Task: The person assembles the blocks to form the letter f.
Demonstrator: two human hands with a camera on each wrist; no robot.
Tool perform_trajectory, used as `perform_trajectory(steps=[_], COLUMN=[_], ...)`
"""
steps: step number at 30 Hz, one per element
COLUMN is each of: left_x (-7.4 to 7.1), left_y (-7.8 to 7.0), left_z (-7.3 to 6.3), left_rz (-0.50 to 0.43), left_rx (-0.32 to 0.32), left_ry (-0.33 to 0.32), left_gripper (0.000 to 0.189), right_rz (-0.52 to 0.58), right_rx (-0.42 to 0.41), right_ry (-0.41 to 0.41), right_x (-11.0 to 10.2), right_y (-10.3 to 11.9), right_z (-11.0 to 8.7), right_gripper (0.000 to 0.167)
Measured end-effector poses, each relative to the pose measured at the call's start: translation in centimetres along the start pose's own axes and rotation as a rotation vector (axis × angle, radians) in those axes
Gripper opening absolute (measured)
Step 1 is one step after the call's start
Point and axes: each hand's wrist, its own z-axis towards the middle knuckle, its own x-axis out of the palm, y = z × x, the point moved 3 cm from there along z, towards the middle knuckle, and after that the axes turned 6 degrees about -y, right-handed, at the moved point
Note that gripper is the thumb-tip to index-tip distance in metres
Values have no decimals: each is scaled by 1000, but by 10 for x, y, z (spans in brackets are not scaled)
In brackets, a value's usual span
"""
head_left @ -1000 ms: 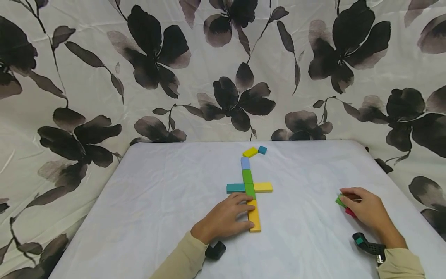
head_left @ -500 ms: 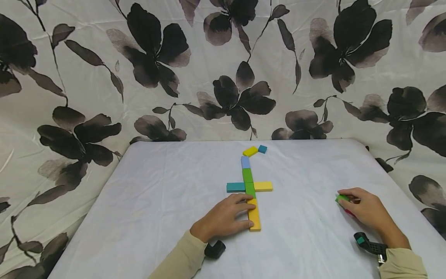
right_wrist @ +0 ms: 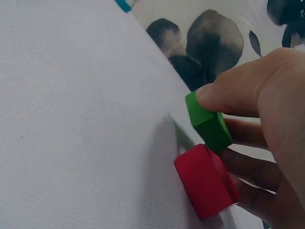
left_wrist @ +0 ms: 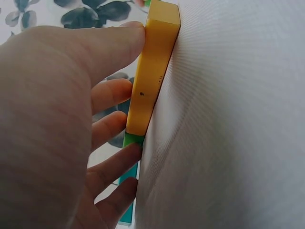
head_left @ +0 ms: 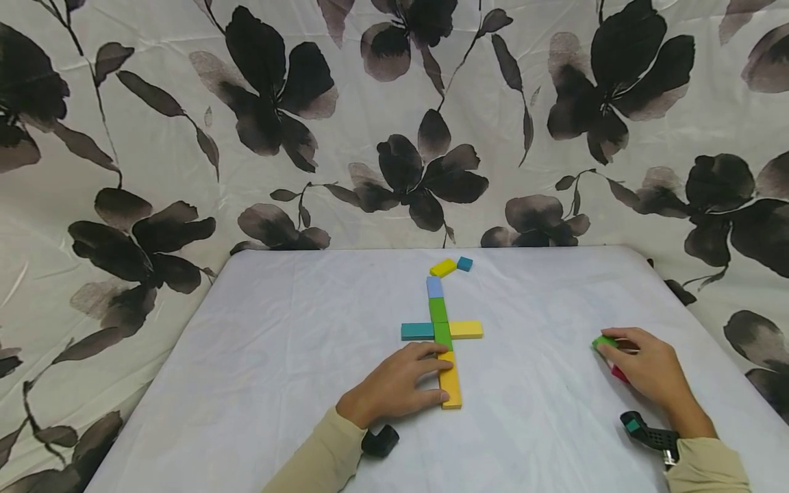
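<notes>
My left hand [head_left: 397, 383] rests at the left side of a long orange block [head_left: 450, 383], its thumb and fingers lightly bent against the edge. That block lines up with two green blocks [head_left: 438, 310] and a light blue block [head_left: 434, 287]. A teal block [head_left: 417, 331] and a yellow block [head_left: 466, 330] stick out to either side of the line. Far to the right, my right hand [head_left: 647, 366] pinches a small green block [right_wrist: 209, 124] between thumb and fingers. Right beside it, under the fingers, is a red block [right_wrist: 205, 181].
Beyond the line's far end lie a short yellow block [head_left: 443, 267] and a small blue block [head_left: 465, 263]. A white cloth covers the table [head_left: 296, 308], and a flowered curtain [head_left: 345, 123] hangs behind it.
The green block in my right hand has turned and shifted slightly away from me, parting from the red block. My left hand and the line of blocks stay put.
</notes>
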Motion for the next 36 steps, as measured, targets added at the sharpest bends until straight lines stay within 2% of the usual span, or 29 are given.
perform_trajectory(steps=[7, 11, 20, 28, 36], left_x=[0, 0, 0, 2, -1], left_y=[0, 1, 3, 2, 1], left_z=[1, 1, 0, -1, 0], left_rz=[-6, -17, -45, -65, -63], left_rx=[-6, -5, 21, 21, 5], left_ry=[5, 8, -24, -32, -8], left_gripper=[52, 52, 52, 52, 53], right_rz=[24, 59, 101, 87, 129], right_rx=[17, 33, 47, 9, 25], right_ry=[-90, -113, -96, -65, -45], right_x=[3, 8, 12, 13, 15], right_y=[6, 11, 17, 19, 20], right_z=[0, 1, 6, 5, 5], right_gripper=[42, 44, 49, 46, 47])
